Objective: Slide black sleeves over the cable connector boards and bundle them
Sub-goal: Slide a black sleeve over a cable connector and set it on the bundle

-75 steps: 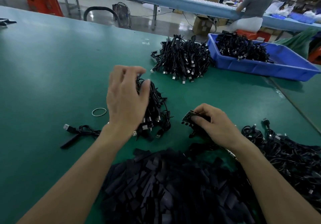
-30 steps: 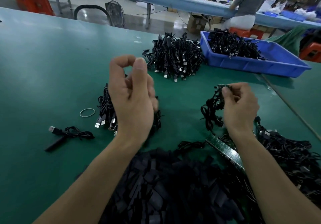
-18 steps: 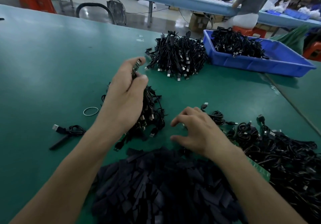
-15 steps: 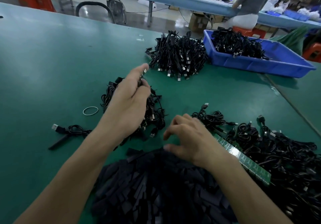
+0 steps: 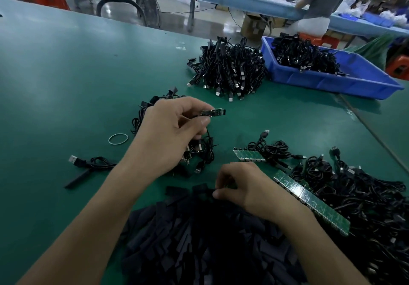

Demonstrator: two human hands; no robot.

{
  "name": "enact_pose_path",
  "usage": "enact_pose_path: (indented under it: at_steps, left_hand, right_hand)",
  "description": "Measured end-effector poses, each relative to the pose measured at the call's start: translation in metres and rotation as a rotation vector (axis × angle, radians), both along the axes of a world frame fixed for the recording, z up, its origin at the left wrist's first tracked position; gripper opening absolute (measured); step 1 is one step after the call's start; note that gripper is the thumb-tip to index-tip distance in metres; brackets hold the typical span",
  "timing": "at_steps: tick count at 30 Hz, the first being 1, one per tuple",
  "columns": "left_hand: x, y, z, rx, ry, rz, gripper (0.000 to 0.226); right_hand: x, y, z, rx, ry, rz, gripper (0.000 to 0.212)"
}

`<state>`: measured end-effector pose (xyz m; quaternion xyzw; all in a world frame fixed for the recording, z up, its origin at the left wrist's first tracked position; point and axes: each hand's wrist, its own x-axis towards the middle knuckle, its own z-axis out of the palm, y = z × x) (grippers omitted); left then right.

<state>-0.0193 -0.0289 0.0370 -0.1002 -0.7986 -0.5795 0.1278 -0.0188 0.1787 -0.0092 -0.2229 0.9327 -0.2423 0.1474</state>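
Note:
My left hand (image 5: pixel 170 134) pinches a cable's small connector board (image 5: pixel 212 112) between thumb and forefinger, with the bare board pointing right above a pile of black cables (image 5: pixel 199 149). My right hand (image 5: pixel 241 187) rests on the far edge of a heap of flat black sleeves (image 5: pixel 199 240), its fingertips closed on one sleeve at the edge. Unsleeved cables (image 5: pixel 354 196) lie in a tangle at the right, beside green board strips (image 5: pixel 309 200).
A rubber band (image 5: pixel 118 139) and a single sleeved cable (image 5: pixel 88 166) lie at the left on the green table (image 5: pixel 66 74). A bundled cable heap (image 5: pixel 230 72) and a blue bin (image 5: pixel 332 81) of cables stand at the back. A person sits at the far bench.
My left hand has turned the connector board so that it points right. My right hand has slid back onto the sleeve heap and closed its fingers on a sleeve.

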Motion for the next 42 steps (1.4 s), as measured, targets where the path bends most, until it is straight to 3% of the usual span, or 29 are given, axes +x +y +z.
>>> enact_pose_path:
  at_steps: [4, 11, 16, 21, 28, 33, 37, 42]
  left_hand:
    - [0.000, 0.004, -0.001, -0.071, 0.011, 0.044, 0.028]
    - [0.001, 0.005, -0.004, -0.279, -0.037, 0.041, 0.035]
    - [0.001, 0.006, -0.006, -0.325, -0.107, -0.020, 0.035]
    - [0.000, 0.006, -0.008, -0.286, -0.149, -0.069, 0.025]
    - [-0.002, 0.003, -0.007, -0.151, -0.131, -0.028, 0.018]
    - [-0.004, 0.001, -0.009, -0.121, -0.122, 0.013, 0.019]
    - [-0.004, -0.001, -0.010, -0.154, -0.128, 0.004, 0.022]
    - [-0.005, -0.001, -0.010, -0.156, -0.149, 0.014, 0.022]
  right_hand:
    - [0.000, 0.005, 0.005, -0.133, -0.090, -0.119, 0.020]
    - [0.004, 0.006, 0.010, -0.119, -0.086, -0.167, 0.024]
    - [0.007, 0.008, 0.008, -0.130, -0.082, -0.148, 0.023]
    - [0.007, 0.004, 0.008, -0.346, 0.012, -0.221, 0.012]
    - [0.009, -0.002, 0.012, -0.344, 0.112, -0.285, 0.024]
    - [0.012, -0.001, 0.002, -0.279, -0.010, -0.304, 0.025]
    - [0.014, -0.001, 0.000, -0.324, -0.146, -0.299, 0.010]
    - [0.012, -0.004, 0.005, -0.488, 0.025, -0.329, 0.017]
